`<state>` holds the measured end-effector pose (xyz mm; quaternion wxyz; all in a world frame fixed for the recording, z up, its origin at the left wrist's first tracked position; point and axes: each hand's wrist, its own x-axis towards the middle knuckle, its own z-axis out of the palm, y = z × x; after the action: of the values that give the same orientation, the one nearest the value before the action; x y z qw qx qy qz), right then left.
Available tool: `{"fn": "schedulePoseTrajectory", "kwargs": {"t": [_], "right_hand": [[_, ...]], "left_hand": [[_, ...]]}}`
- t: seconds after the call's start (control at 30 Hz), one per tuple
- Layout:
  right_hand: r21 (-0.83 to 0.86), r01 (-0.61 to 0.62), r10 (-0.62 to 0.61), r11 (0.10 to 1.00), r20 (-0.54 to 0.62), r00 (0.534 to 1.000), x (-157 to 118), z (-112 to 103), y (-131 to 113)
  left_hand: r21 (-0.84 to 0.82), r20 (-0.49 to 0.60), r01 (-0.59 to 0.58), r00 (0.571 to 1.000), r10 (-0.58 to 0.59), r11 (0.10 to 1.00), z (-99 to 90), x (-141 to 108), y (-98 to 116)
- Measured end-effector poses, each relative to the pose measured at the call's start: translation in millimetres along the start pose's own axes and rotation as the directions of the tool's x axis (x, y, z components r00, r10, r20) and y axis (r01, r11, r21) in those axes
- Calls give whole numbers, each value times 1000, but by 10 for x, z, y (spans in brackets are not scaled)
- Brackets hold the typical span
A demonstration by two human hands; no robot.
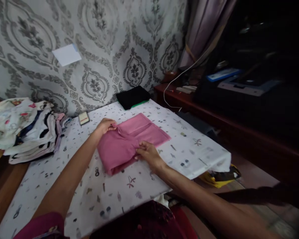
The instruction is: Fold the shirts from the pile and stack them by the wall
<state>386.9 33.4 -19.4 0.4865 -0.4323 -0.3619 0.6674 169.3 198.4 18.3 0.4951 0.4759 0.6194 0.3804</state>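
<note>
A pink garment (pixel 117 151), partly folded over itself, lies on a table covered with a white printed cloth (pixel 139 186). My left hand (pixel 106 126) pinches its far left edge near the fold. With the fingers of my right hand (pixel 149 155) I grip the near right edge of the folded layer. The flat part of the garment stretches out to the right beyond the fold. Which kind of garment it is, I cannot tell.
A tall stack of folded clothes (pixel 35 132) stands at the left. Folded black cloth (pixel 133 96) lies by the wall, and a small cream card (pixel 84 118) is left of it. A dark red wooden cabinet (pixel 201 116) with a white cable (pixel 173 81) borders the right side.
</note>
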Motion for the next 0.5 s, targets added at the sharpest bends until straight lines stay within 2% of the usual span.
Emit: {"fn": "schedulePoseTrajectory", "kwargs": {"t": [0.1,0.3,0.4,0.5], "right_hand": [[62,-130,131,990,-8,991,42,-101,6],[46,-273,271,961,47,962,86,-56,-126],[7,-283,282,959,82,956,100,-43,-113],[18,-226,222,974,120,968,61,-51,-34]], "left_hand": [[30,21,27,999,-28,999,152,43,-140],[85,75,-25,997,19,996,63,-60,-184],[176,98,-61,994,44,982,48,-81,-167],[284,129,-91,990,57,954,81,-60,-136]]}}
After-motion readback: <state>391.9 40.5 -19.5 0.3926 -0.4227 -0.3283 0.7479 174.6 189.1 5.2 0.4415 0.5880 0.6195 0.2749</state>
